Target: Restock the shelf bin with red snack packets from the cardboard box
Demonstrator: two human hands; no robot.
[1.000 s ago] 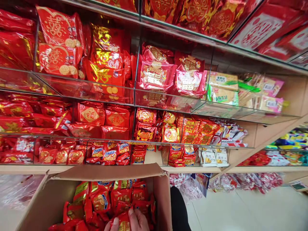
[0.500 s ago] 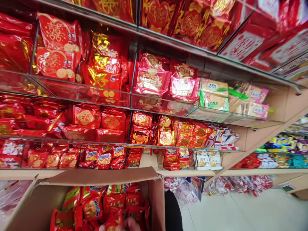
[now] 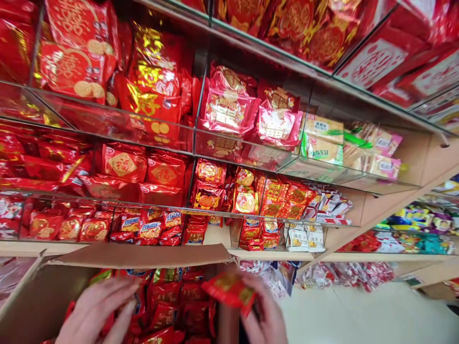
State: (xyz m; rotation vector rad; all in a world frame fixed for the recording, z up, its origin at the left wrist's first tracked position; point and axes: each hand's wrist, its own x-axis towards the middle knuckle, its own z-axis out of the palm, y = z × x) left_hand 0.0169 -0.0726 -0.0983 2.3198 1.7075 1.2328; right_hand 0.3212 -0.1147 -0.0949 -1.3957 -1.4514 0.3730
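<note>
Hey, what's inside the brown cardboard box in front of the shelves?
The brown cardboard box holds a heap of small red foil snack packets. The left hand covers some; the right hand holds one red packet above. The box bottom is hidden.

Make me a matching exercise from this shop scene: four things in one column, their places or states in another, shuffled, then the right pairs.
Things:
1. right hand
2. left hand
3. cardboard box
4. white packets

Places or states:
A. on the lowest shelf, right of the red packs
B. grips a red packet above the box's right edge
C. open, filled with red packets
D. spread over the packets in the box

Pairs: 1-B, 2-D, 3-C, 4-A
</note>
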